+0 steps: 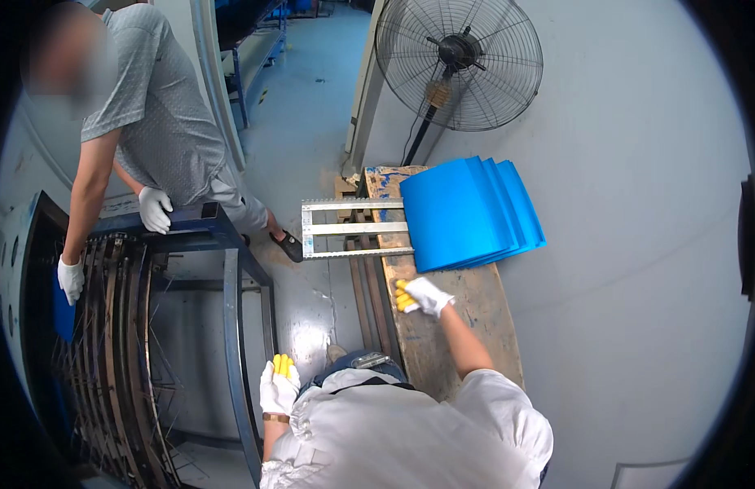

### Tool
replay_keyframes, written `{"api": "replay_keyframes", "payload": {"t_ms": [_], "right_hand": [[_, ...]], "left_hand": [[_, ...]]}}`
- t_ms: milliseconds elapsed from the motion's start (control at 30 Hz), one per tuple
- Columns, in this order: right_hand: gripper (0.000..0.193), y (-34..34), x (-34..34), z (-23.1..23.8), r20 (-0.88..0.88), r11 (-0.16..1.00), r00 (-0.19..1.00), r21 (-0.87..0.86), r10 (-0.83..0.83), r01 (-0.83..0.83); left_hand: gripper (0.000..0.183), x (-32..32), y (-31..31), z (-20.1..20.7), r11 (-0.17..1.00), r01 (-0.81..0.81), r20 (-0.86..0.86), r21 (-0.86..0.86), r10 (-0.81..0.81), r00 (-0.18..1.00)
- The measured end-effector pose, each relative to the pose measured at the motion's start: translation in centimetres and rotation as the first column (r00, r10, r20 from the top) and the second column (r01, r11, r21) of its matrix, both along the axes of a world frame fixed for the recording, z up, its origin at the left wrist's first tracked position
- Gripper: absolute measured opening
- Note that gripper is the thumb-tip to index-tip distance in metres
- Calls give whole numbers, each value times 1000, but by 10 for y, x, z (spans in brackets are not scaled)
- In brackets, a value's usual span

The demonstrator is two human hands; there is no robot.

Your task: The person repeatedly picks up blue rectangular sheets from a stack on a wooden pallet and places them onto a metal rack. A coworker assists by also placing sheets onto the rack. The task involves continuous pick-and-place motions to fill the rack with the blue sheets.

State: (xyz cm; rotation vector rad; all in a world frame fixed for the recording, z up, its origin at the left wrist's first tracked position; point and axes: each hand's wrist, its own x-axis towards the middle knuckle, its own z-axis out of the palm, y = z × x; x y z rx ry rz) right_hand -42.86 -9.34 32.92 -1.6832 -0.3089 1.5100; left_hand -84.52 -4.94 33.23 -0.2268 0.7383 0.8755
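Observation:
My right hand (426, 297), in a white glove with yellow fingertips, is over the wooden bench just in front of several blue sheets (455, 213). Its fingers point left, a little apart, and hold nothing that shows. Beside my hip at lower left is my left hand (279, 386), gloved the same way. Its fingers extend forward with nothing visible in them. The blue sheets lie fanned in a stack over one end of a slotted metal frame (353, 229), which juts left past the edge of the bench (451, 346).
At left, a co-worker (169, 106) in white gloves leans over a dark metal rack (235, 318), one hand at a blue sheet (63, 314) in it. A caged standing fan (460, 52) is behind the bench. A doorway opens onto blue floor (312, 98).

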Motion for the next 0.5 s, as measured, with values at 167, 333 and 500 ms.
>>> {"api": "replay_keyframes", "payload": {"t_ms": [167,333,500], "right_hand": [[35,51,-101,-36,-110,950,949,146,294,-277],[27,114,-241,-6,-114,772,770,216,628,-598],[32,149,-356,43,570,253,525,489,632,-835]], "left_hand": [[21,-35,3,-22,1000,7,-63,-19,-8,998],[19,-61,9,-21,999,-28,-74,25,30,997],[15,-64,21,-12,994,-76,82,-72,82,993]]}}
